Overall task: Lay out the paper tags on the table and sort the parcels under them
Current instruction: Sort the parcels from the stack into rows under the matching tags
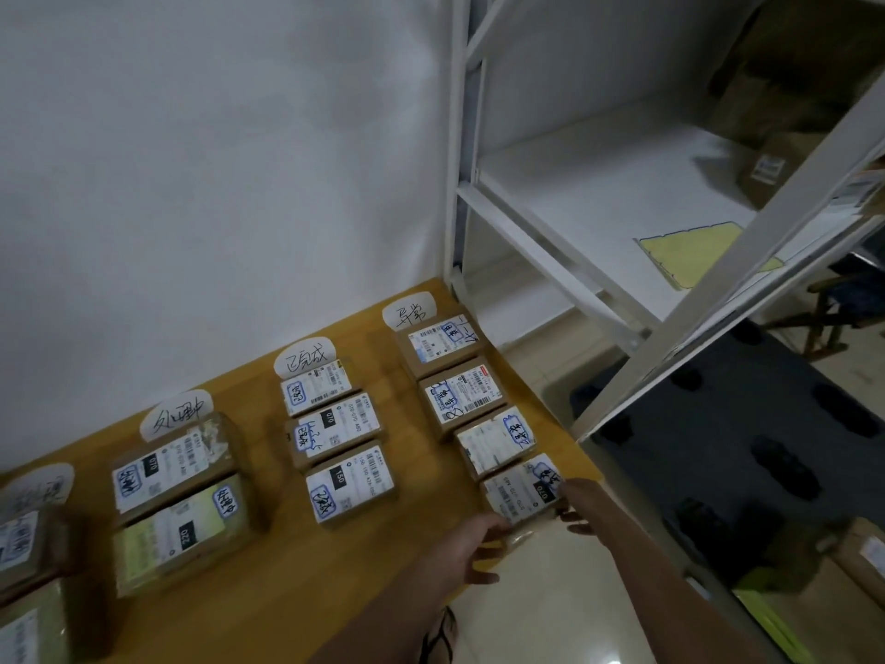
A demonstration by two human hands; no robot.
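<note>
Several white paper tags with handwriting lie along the wall edge of the wooden table (268, 587): one at the right (409, 310), one in the middle (306, 361), one further left (177, 414) and one at the far left (40, 486). Brown parcels with white labels lie in columns under them. The nearest parcel of the right column (519, 493) sits at the table's front corner. My left hand (471, 548) grips its near left side and my right hand (577, 503) grips its right side.
A white metal shelf rack (598, 194) stands right of the table, with a yellow sheet (689, 251) and a cardboard box (766, 170) on its shelf. A dark plastic pallet (728, 452) lies on the tiled floor beneath. The white wall backs the table.
</note>
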